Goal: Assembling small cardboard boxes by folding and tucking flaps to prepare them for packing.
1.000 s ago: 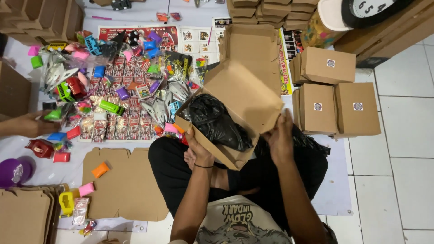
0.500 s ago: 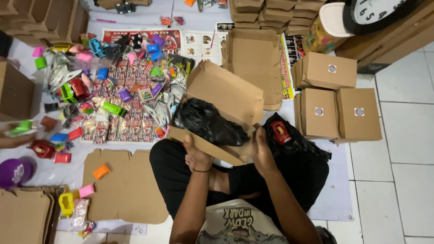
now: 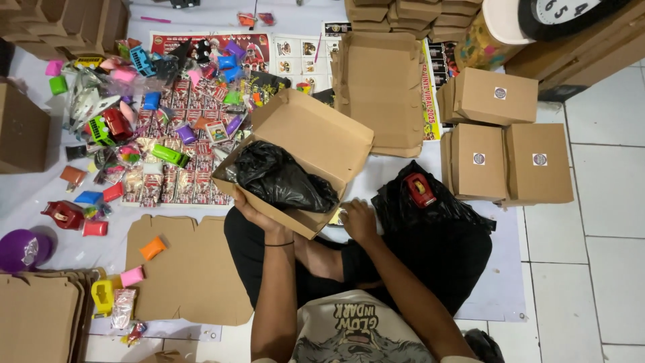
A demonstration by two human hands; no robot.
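**Open carton in one hand, the other low at the lap**

Here I see my left hand gripping the near edge of an open cardboard box, fingers curled under its bottom wall, so the box sits tilted above my lap. The cardboard is plain brown, matte, with a hinged lid flap standing open behind. Inside lies a crumpled black plastic bag, glossy and wrinkled, filling most of the tray.

My right hand rests just beside the box's near right corner, fingers bent down over something small and pale; I cannot tell whether it actually grips it.

To the right, a heap of black plastic bags spreads over my leg, with a small red tape dispenser lying on top. Beyond it stand three closed brown boxes, square-edged, each with a round sticker. A flat, unfolded cardboard blank lies on the white sheet to my left, an orange block on it. Farther left, a jumble of bright plastic toys covers printed paper sheets.
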